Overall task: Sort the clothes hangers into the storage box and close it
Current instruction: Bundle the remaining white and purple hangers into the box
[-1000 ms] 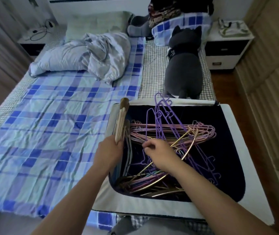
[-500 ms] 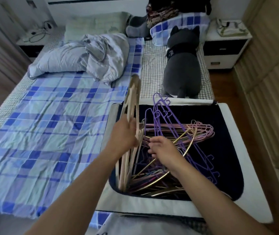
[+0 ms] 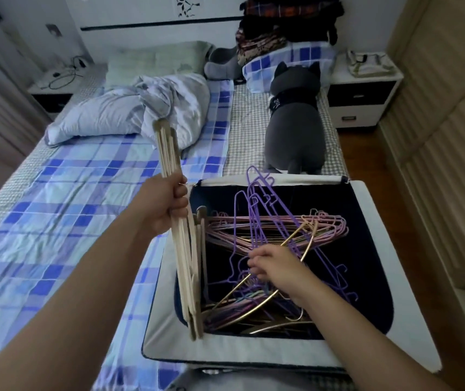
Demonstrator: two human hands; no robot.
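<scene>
While both arms are stretched forward over the bed, these things are seen:

Left arm: it is reached out from the lower left and raised above the left edge of the storage box (image 3: 412, 328).

Left hand (image 3: 166, 203): the fingers are curled tight around a bunch of wooden hangers (image 3: 182, 249). The bunch is held almost upright, with its top tipped a little to the left. Its bottom end is dipped into the left side of the box.

Right arm: it is reached out from the lower right and pushed down into the box.

Right hand (image 3: 278, 266): the fingers are bent down among the wire hangers, and a gold hanger (image 3: 265, 301) seems to be pinched. How firmly it is held cannot be told.

Box: it is set open on the bed's near end, with a white rim and a dark inside.

Hangers in box: purple hangers (image 3: 265, 210), pink hangers (image 3: 324, 225) and gold ones are piled in a tangle. The purple ones are stuck up past the far rim.

Bed: a blue checked sheet (image 3: 65, 210) is spread on the left.

Other things: a crumpled blanket (image 3: 141, 108) is lying far back, and a grey plush cat (image 3: 296, 119) is lying just behind the box.
</scene>
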